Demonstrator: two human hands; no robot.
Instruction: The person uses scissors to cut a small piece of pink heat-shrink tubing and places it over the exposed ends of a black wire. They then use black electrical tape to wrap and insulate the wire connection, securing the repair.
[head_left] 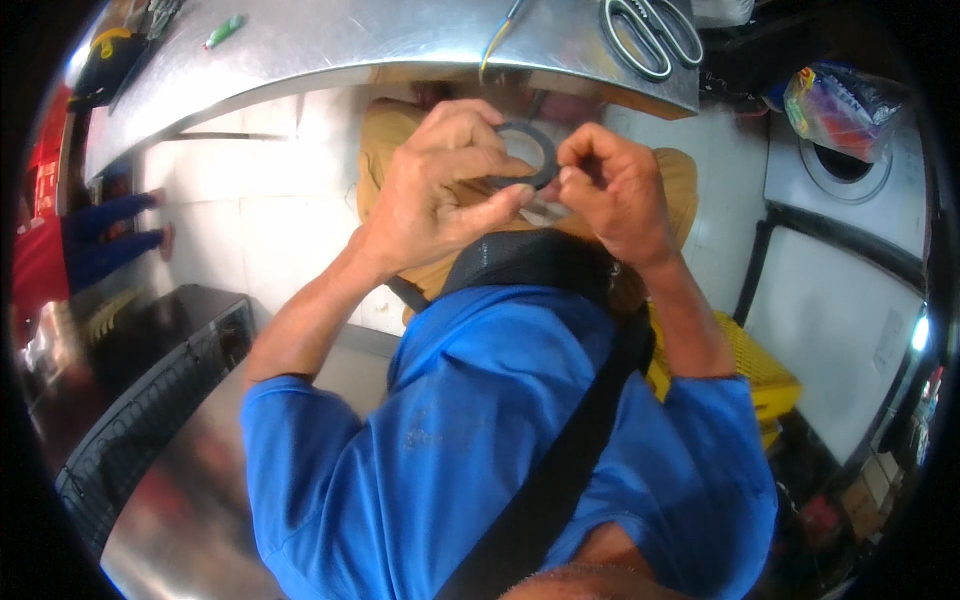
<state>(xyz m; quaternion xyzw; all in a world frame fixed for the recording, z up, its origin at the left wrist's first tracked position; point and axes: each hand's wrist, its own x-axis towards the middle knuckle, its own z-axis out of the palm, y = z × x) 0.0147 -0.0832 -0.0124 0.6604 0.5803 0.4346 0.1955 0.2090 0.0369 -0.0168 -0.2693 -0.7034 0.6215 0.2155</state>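
Left to right. At the left edge a person in a red top point(38, 255) and blue trousers point(108, 228) is showing, side-on in frame. A metal worktop point(330, 45) is spanning the top of the frame; a small green stick-shaped item point(223, 31) is lying on it, upper left, kind unclear.

Left hand point(430, 185) is working upper centre, in front of the worktop edge, over the wearer's tan trousers point(382, 150). It's clamping a dark ring point(549, 160), looks like a tape roll, fingers on its left part, thumb at the lower rim. So the ring is sitting upper centre, between the two hands, open middle showing.

Above it, a thin blue-and-yellow wire point(495, 45) is lying at top centre, lower end reaching the worktop's front edge.

Right hand point(615, 190) is holding just right of the ring, thumb and forefinger together in a pinch at its right rim. Can't tell whether anything thin is sitting between them.

Scissors point(655, 32) are lying upper right on the worktop. A yellow crate point(770, 375) is standing right of the wearer's blue shirt point(500, 400). Far right, a colourful plastic bag point(840, 110) is resting against a white appliance point(880, 225) with a round dark opening.
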